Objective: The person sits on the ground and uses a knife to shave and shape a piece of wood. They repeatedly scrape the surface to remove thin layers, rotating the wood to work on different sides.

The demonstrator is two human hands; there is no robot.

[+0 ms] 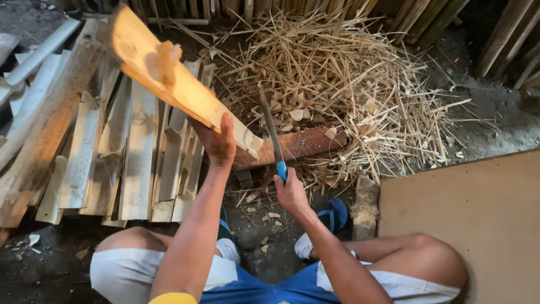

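Observation:
My left hand (pixel 218 142) grips a long split bamboo slat (pixel 169 79), which tilts up and away to the left, its lower end resting on a reddish wooden chopping block (pixel 301 143). My right hand (pixel 291 192) holds a long knife (pixel 270 126) by its blue handle, the dark blade pointing up and away, just right of the slat's lower end. The blade sits apart from the slat. My bare knees and blue-and-white shorts fill the bottom of the view.
A heap of bamboo shavings and splinters (pixel 349 84) lies behind the block. Several pale split slats (pixel 135 157) are stacked flat at left. A flat brown board (pixel 478 214) lies at right. Blue sandals (pixel 332 217) rest on dark ground.

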